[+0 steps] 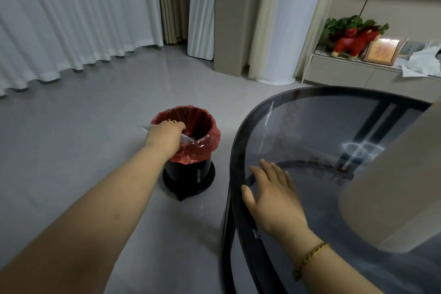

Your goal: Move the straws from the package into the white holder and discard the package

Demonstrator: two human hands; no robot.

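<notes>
Right hand (pixel 274 200) lies flat, fingers apart, on the glass table (pixel 241 150); at ten o'clock, left hand (pixel 164 136) clamps the clear package (pixel 187 139) over the red-lined bin (pixel 191 167).

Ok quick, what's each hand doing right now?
Left hand: closed on the clear package, over the red-lined bin.
Right hand: open, flat on the glass table.

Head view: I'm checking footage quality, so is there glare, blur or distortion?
Head view: ring-shaped light glare on the glass table; wide-angle bending at the curtains; slight blur on the clear package in the left hand.
</notes>
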